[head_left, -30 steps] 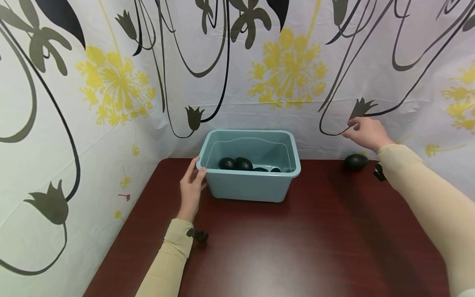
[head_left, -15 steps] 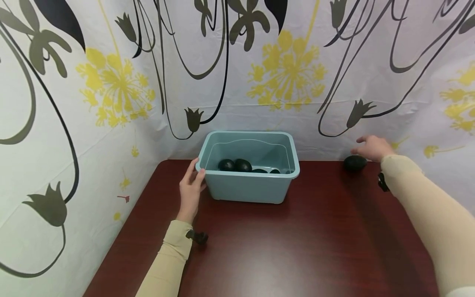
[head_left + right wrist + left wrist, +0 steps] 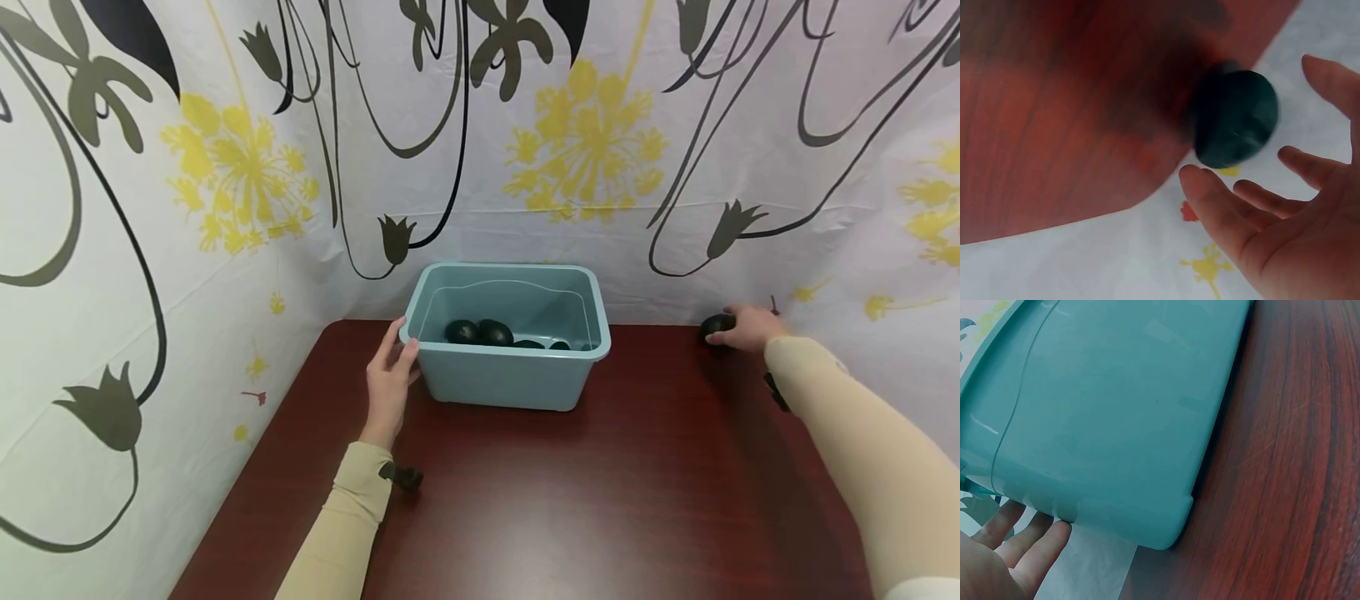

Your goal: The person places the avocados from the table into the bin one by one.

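Note:
A light blue plastic bin (image 3: 510,375) stands at the back of the table with several dark avocados (image 3: 495,332) inside, partly hidden by its front wall. My left hand (image 3: 386,387) rests against the bin's left front corner, its thumb at the rim; the left wrist view shows fingertips (image 3: 1063,528) touching the outer wall. Far to the right, near the back edge, lies a single dark avocado (image 3: 1238,119). My right hand (image 3: 750,328) is around it in the head view, thumb on the near side. In the right wrist view its fingers are spread, with gaps between them and the avocado.
The dark red wooden table (image 3: 600,500) meets a white floral-patterned cloth (image 3: 465,192) along the back and left. Each sleeved wrist carries a small black camera, such as the left camera (image 3: 402,477).
My right hand has come down from above the lone avocado and now reaches around it. The left hand stays on the bin, which has not moved.

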The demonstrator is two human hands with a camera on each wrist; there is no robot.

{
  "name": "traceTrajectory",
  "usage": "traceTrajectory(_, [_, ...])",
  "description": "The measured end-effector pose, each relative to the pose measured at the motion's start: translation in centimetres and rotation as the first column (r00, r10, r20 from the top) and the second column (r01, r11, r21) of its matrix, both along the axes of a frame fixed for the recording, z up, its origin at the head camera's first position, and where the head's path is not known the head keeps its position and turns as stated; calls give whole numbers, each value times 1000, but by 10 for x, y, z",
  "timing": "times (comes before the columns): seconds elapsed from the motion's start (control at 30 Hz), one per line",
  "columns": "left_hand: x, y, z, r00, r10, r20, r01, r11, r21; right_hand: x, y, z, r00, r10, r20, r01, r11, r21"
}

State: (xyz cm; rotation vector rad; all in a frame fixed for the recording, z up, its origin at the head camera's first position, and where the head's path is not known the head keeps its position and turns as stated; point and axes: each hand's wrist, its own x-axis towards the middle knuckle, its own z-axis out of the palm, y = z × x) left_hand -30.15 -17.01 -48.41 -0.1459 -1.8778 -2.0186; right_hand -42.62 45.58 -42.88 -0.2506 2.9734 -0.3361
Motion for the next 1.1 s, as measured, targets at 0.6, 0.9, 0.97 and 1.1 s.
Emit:
traceTrajectory(0.6, [3,0,11,1000,-23,13,23,1000,1,-6,0,-21,991,-40,-129,38,999,-14])
traceTrajectory(0.9, [-1,1,3,1000,10,6,-10,1000,-2,4,-4,-32,992,-83,-90,79,996,-52])
traceTrajectory(0.97, [0,1,3,1000,12,8,-12,1000,-5,5,-6,-36,993,-94,-73,90,994,-65])
traceTrajectory(1.1, [0,0,3,1000,18,11,-18,1000,-12,4,-9,-42,995,-86,-58,82,994,-70])
